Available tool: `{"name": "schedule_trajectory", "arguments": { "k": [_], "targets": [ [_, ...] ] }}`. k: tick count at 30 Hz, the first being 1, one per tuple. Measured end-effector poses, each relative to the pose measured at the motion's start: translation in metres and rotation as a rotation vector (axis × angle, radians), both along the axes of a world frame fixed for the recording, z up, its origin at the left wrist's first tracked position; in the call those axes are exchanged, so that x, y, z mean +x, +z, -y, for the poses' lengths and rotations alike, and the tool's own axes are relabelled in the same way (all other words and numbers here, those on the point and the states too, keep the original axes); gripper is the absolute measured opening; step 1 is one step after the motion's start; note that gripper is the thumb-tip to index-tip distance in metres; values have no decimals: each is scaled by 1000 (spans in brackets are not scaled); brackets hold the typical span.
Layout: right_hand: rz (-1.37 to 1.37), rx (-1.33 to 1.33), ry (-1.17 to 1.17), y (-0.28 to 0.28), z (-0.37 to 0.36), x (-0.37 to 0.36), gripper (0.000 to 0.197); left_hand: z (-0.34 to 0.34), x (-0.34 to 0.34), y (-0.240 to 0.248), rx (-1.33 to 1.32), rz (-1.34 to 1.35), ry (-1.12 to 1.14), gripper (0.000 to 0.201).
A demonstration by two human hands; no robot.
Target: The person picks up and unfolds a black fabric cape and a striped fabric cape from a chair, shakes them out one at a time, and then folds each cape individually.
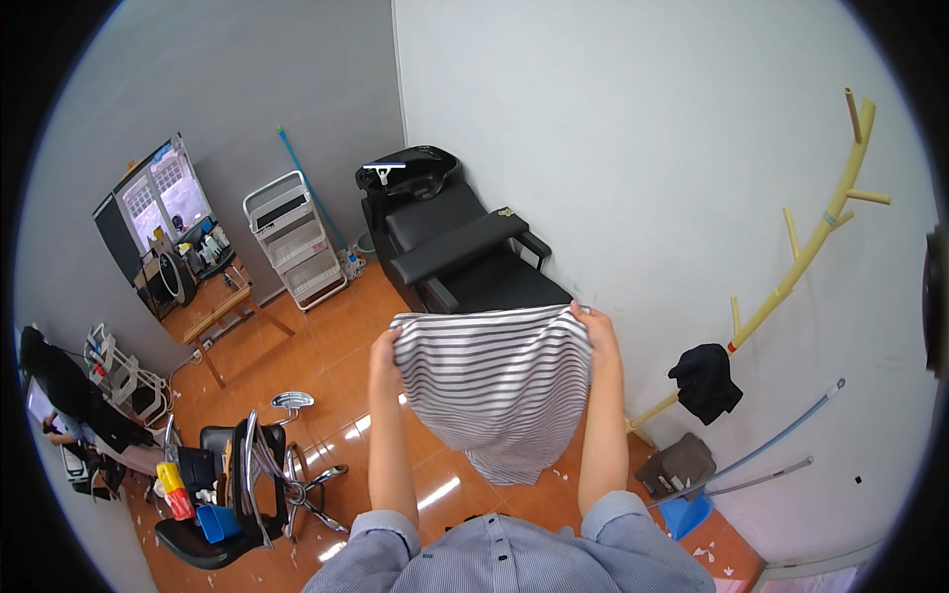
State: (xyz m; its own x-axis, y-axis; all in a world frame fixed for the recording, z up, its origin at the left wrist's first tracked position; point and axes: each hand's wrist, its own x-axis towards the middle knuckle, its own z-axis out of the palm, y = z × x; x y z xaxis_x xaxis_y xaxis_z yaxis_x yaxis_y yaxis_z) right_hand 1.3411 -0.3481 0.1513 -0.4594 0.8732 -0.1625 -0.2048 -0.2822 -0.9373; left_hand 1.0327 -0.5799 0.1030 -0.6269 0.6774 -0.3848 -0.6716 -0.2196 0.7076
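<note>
A white cloth with dark stripes [494, 376] hangs in front of me, stretched between my two hands at its upper corners. My left hand [385, 358] is closed on its left corner. At the right corner, my right hand [597, 334] grips the fabric with the thumb toward the top edge. The cloth's lower part drapes in folds toward the floor. Behind it stands a black salon wash chair [445, 237] with a black basin [427, 174], and the cloth's top edge overlaps the view of the seat.
A white rolling cart [299, 247] and a mirror [163, 212] stand at the left wall. A black salon chair [208, 544] holding several items sits at lower left. On the right are a yellow coat stand [791, 277] with a black cloth [706, 383] and a blue dustpan [684, 516].
</note>
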Motion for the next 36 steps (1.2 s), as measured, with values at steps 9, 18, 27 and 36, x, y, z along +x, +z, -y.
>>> {"name": "schedule_trajectory", "arguments": {
  "k": [9,18,27,36],
  "targets": [
    [93,524,-413,1,104,-73,28,-47,168,26,160,-395,432,11],
    [187,647,-335,21,144,-71,25,-26,209,62,71,-460,255,12],
    [-22,471,79,34,156,-58,25,-5,211,73,6,-417,206,42],
    [40,589,122,14,153,-61,20,3,197,62,53,-404,62,55]
  ]
}}
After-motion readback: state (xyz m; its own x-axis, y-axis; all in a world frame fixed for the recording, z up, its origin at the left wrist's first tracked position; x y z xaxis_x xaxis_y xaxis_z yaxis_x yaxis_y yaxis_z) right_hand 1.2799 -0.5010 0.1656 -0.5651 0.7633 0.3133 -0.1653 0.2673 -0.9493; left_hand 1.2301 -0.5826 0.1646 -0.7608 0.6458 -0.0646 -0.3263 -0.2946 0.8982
